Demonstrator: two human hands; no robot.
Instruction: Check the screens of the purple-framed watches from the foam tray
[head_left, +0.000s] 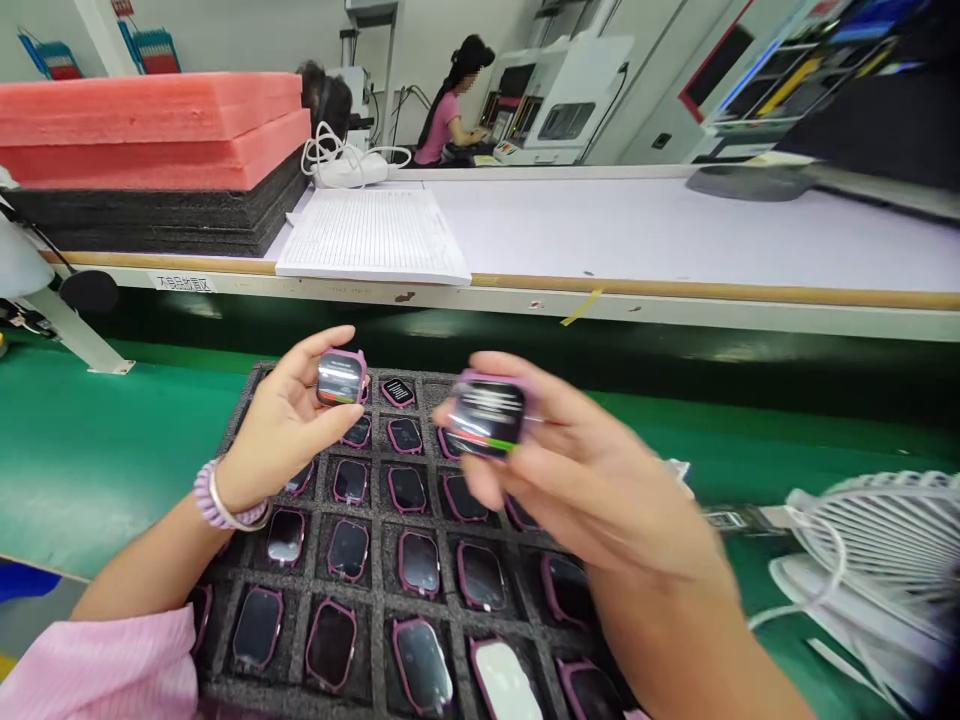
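My left hand (300, 400) grips a smartwatch body (340, 378) with a pink-purple frame by its edges, above the far left of a dark foam tray (379, 500). In my right hand (570, 460), blurred by motion, is a second smartwatch body (491, 415); its lit screen shows white text lines and a red and green band. Under both hands, the tray holds several like watch bodies face up in square compartments. One of them (397, 392) has text on its screen, and another near the front (506, 680) looks white. My right hand hides part of the tray's right side.
A white fan (885, 560) with a cable lies on the green bench (757, 420) at right. Behind runs a raised shelf (570, 225) with printed sheets (375, 235), pink foam blocks (150, 125) and a white cable. A lamp-like stand (82, 335) is at left. Two people sit beyond.
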